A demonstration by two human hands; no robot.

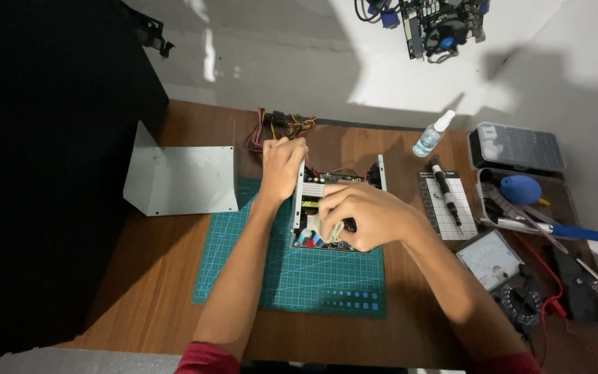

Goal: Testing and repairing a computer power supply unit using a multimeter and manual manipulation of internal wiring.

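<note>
- Power supply stands opened on the green cutting mat, in the middle of the desk; its circuit board with small parts shows from above.
- Its grey metal cover is already off and lies apart, to the left of the mat, bent side up.
- Left hand holds the left metal wall of the power supply; its grip is closed around the top edge of that wall, near the bundle of coloured wires which goes out at the back.
- Right hand lies over the board, fingers curled together on a pale part inside; what exactly they pinch, I cannot tell, because the hand hides it.
- So, as I judge, the opening is done and the work is now inside the case; the board is still sitting in its frame.
- Tools wait untouched at the right: a black screwdriver on a white card, a spray bottle, a meter and a blue blower.
</note>
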